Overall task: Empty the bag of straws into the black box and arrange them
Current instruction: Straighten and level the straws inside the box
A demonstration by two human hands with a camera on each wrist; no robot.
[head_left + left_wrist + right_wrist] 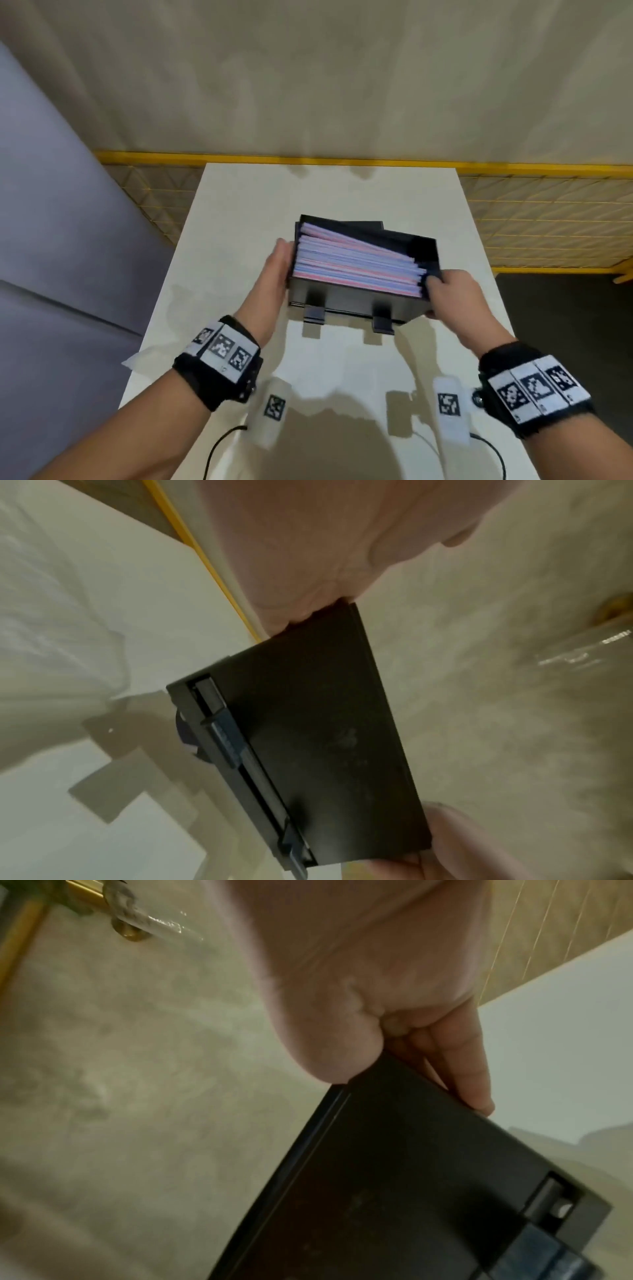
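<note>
Both hands gripping black box

Light falls from above and behind the person, casting soft grey shadows of the arms and head onto the white table nearer the camera than the black box. The head view is evenly lit but soft, with motion blur on the right hand and bowed lines at the edges. Both wrist views are dimmer and smeared: the box's wall reads nearly featureless, skin close to the lens is out of focus, and a small glare streak shows far above the box.
</note>
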